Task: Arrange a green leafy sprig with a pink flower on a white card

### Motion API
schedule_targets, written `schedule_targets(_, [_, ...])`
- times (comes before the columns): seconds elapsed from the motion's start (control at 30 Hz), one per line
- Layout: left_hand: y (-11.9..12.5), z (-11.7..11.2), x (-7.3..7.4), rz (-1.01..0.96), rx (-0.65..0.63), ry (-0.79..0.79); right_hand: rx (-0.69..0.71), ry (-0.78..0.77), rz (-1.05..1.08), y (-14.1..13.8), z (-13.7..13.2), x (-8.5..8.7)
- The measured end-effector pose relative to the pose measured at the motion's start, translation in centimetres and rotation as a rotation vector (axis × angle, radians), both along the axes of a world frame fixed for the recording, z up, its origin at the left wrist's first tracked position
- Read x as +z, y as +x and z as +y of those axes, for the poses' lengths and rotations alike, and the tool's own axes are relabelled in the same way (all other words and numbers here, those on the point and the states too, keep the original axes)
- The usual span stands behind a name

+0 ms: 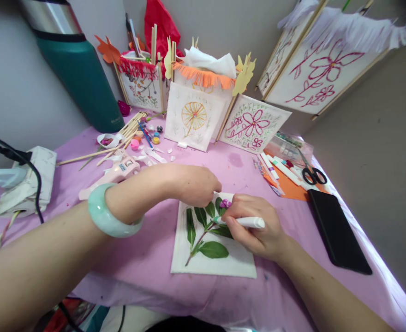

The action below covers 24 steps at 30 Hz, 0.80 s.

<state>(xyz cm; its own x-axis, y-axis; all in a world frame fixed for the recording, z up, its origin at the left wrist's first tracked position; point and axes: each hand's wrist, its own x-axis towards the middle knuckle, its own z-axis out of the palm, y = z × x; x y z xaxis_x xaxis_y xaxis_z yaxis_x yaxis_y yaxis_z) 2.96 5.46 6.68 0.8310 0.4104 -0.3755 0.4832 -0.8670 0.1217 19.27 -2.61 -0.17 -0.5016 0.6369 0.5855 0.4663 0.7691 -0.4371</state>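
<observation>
A leafy sprig (214,249) with a small purple flower (225,203) lies on a square white panel (237,265) in front of me. My right hand (254,223) grips a white marker (252,222). Its green tip end points left, close to the sprig's stem among the leaves. From the left, my left hand (194,184) reaches over the panel's top edge, its fingers bent down beside the upper leaves. Those fingertips are mostly hidden, so what they press or hold cannot be made out. A pale green bangle (108,212) circles the left wrist.
Behind stand decorated paper lanterns (203,76) and a flower drawing (254,124). At left are a teal bottle (81,83), a pink glue gun (115,170) and a power strip (30,184). Scissors (313,175), markers (286,169) and a black phone (337,230) lie right.
</observation>
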Motion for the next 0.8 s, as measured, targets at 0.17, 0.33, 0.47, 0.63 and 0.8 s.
schedule_targets(0.17, [-0.1, 0.1, -0.3, -0.019, -0.003, 0.008, 0.010, -0.012, 0.030, 0.0, 0.0, 0.0])
schedule_targets(0.33, [-0.4, 0.1, -0.6, -0.040, 0.004, -0.001, -0.028, -0.071, 0.114, 0.3, -0.1, 0.0])
schedule_targets(0.47, [-1.3, -0.1, -1.9, -0.183, 0.049, 0.027, -0.196, -0.200, 0.317, 1.1, -0.3, 0.1])
schedule_targets(0.63, [-3.1, -0.8, -4.4, -0.425, 0.089, 0.039, -0.379, -0.190, 0.523, 2.5, -0.9, -0.1])
schedule_targets(0.8, [-3.7, -4.8, -5.9, -0.723, 0.218, 0.228, -0.433, -0.199, 0.517, 3.6, -1.9, -1.0])
